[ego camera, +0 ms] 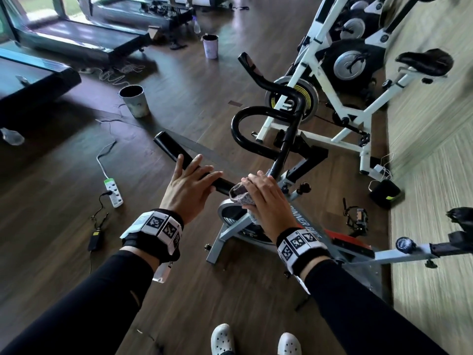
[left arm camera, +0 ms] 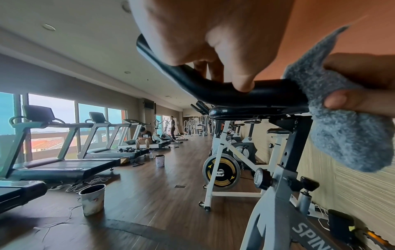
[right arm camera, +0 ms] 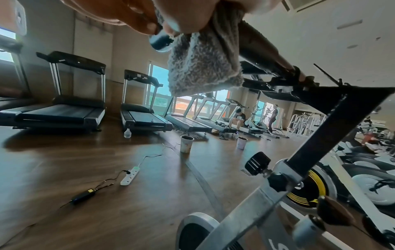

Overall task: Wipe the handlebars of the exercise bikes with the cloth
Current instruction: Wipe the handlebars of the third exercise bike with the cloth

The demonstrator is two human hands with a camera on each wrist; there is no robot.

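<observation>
The grey spin bike's black handlebar juts toward me at chest height. My left hand lies over its left grip. In the left wrist view the thumb presses the near side of the handlebar and the fingers drape over the far side. Just to the right, my right hand holds a fluffy grey cloth wrapped round the bar near the stem. The cloth bulges below the right hand's fingers. In the right wrist view the cloth hangs under my right hand.
White exercise bikes stand in a row along the right wall. Two buckets, a power strip with cables and a charger lie on the wood floor. Treadmills line the left; two people are far off.
</observation>
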